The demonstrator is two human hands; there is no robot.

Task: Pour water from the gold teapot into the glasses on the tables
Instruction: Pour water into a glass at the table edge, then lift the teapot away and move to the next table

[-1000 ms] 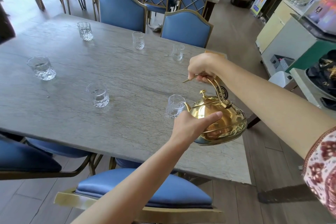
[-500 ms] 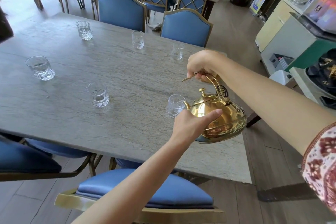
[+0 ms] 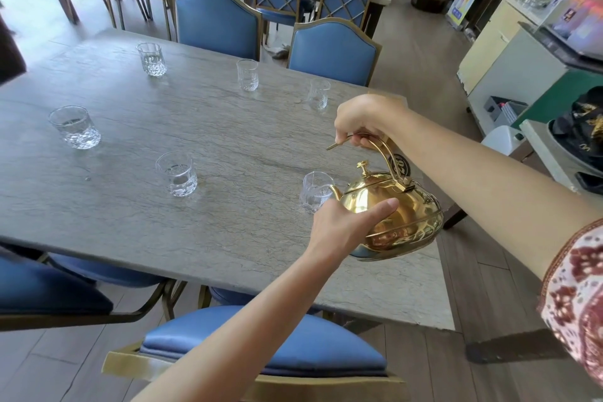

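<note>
The gold teapot [image 3: 404, 215] hangs tilted over the grey table's [image 3: 228, 232] near right corner, its spout at the rim of a clear glass [image 3: 314, 192]. My right hand [image 3: 365, 119] grips the teapot's arched handle from above. My left hand [image 3: 346, 225] is pressed against the pot's left side, thumb along its shoulder. Several other glasses stand on the table: one [image 3: 177, 173] left of the spout, one [image 3: 75, 127] at the far left, and three along the far edge [image 3: 151, 59], [image 3: 248, 74], [image 3: 318, 94].
Blue padded chairs stand at the far side [image 3: 217, 23], [image 3: 332, 49] and the near side [image 3: 261, 346], [image 3: 49, 290]. More tables and chairs fill the back. A counter [image 3: 528, 52] with boxes lies to the right across a wood-floor aisle.
The teapot has stayed tilted at the near right glass, with only a slight shift of hands and view. No glass has moved.
</note>
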